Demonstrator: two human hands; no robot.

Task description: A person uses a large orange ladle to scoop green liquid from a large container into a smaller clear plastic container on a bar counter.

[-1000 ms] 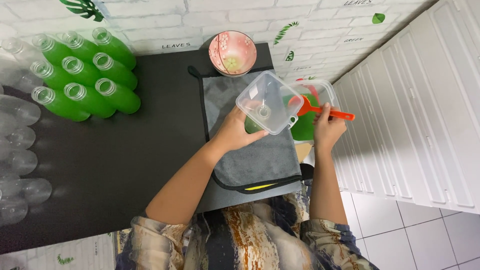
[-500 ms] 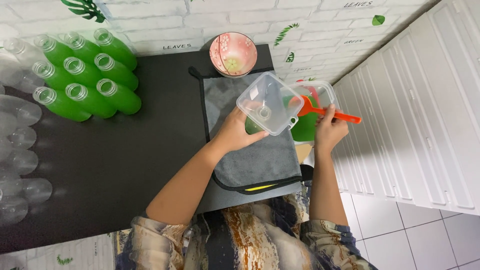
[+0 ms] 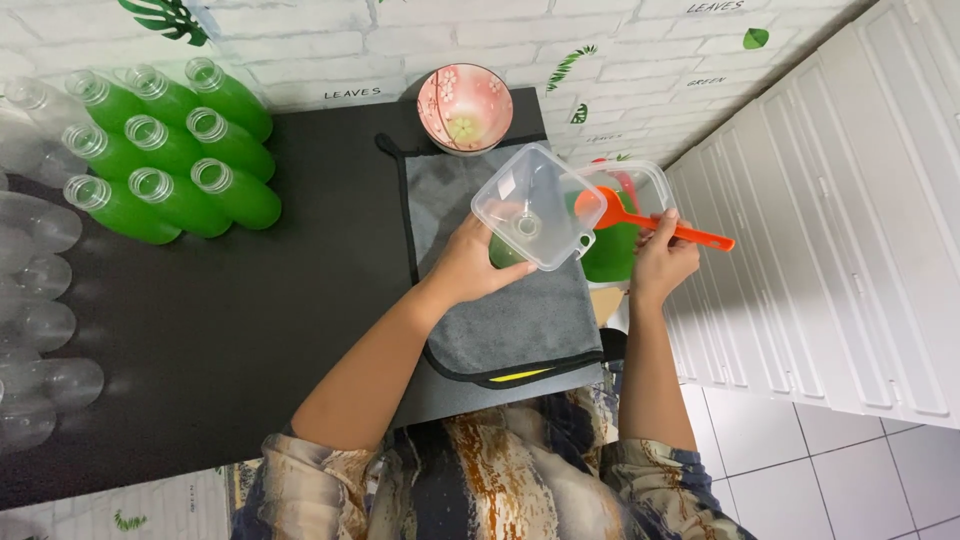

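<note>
1. i am looking down at a black table point(image 3: 250, 330) running along a white brick wall, with white cabinet doors point(image 3: 830, 230) past its right edge.
2. a grey cloth point(image 3: 510, 325) is lying across the right part of the table, reaching its near edge; i judge it is there to catch drips.
3. six green-filled bottles point(image 3: 165, 150) are lying on their sides at the far left corner, open necks pointing toward the left edge, and clear empty bottles point(image 3: 35, 330) are lying along the left edge.
4. a clear tub of green liquid point(image 3: 625, 230) is sitting at the right edge, beside the cloth.
5. my left hand point(image 3: 470, 265) is wrapping closed around a green bottle point(image 3: 505, 250) standing upright on the cloth, probably steadying it.
6. a clear square funnel point(image 3: 537, 207) is sitting on that bottle, spout down.
7. a pink bowl point(image 3: 464, 106) is resting at the far edge.
8. my right hand point(image 3: 662, 262) is pinching an orange ladle point(image 3: 650, 222); its long axis is running left to right, bowl over the tub by the funnel, handle pointing toward the cabinets.
</note>
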